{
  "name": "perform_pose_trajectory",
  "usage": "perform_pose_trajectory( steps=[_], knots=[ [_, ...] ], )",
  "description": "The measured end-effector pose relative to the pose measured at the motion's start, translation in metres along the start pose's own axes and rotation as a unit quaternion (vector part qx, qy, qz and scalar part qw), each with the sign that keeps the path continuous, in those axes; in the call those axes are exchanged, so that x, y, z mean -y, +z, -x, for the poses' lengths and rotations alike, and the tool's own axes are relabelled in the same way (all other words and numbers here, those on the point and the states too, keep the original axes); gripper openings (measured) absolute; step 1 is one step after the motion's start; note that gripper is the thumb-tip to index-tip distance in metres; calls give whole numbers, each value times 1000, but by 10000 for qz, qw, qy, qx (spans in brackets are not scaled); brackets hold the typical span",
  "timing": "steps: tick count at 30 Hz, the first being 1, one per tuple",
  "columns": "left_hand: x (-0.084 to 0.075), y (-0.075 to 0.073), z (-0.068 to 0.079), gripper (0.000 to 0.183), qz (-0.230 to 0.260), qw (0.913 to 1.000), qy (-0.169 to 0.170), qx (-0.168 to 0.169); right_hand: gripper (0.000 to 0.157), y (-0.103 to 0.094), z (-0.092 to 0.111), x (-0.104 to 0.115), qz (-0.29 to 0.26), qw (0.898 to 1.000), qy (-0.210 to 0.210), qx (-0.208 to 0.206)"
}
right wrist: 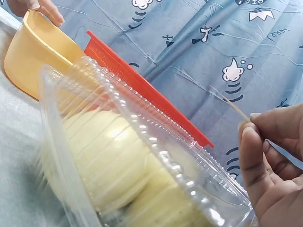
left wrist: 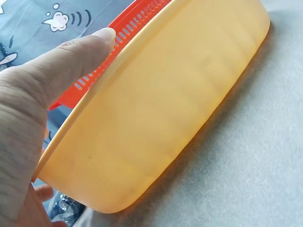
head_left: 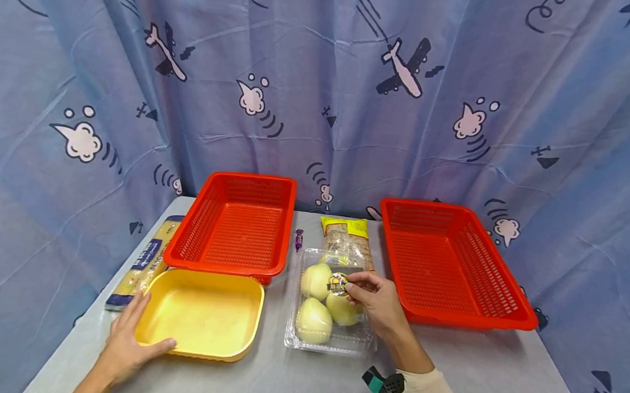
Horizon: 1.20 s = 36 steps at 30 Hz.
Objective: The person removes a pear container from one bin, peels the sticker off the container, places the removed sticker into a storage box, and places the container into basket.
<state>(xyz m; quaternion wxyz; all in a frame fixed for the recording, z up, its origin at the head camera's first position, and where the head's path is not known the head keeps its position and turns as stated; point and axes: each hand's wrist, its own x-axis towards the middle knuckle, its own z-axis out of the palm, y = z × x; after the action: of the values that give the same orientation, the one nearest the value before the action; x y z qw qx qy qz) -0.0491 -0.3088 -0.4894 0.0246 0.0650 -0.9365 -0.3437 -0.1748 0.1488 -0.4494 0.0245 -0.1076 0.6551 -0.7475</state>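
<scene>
Right forearm enters from lower right; right hand (head_left: 376, 300) sits above a clear plastic clamshell box (head_left: 334, 347), lower centre of the counter (head_left: 278, 387). Fingers pinch a round multicoloured printed label (head_left: 336, 284) — thin, edge-on in right wrist view. Left hand (head_left: 125, 344), lower left: fingers spread, touching a yellow oblong plastic basin (head_left: 207, 315). Box holds pale yellow-green round fruits (head_left: 314, 321).

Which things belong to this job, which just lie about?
Likely in use:
yellow tub, left hand touching it
round label, pinched by right hand
clear box beneath

Seemingly lying about:
both red baskets
blue-yellow packet
yellow-topped bag
purple sweet
</scene>
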Motion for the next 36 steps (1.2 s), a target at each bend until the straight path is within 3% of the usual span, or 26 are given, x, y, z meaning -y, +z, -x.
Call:
perform_pose_trajectory(
  steps=[8, 19, 25, 36],
  knots=[
    [1, -1, 0, 121, -194, 9994, -190, 191, 24, 1, 1, 2, -82, 10000, 4, 47],
    [3, -1, -1, 123, -235, 9996, -137, 96, 24, 10, 1, 18, -5, 9999, -9, 127],
    [1, -2, -5, 124, -198, 9993, -240, 199, 22, 19, 4, 30, 111, 9999, 69, 76],
    [-1, -3, -5, 125, -106, 9980, -526, 340, 19, 45, 1, 52, 111, 9991, -38, 398]
  ],
)
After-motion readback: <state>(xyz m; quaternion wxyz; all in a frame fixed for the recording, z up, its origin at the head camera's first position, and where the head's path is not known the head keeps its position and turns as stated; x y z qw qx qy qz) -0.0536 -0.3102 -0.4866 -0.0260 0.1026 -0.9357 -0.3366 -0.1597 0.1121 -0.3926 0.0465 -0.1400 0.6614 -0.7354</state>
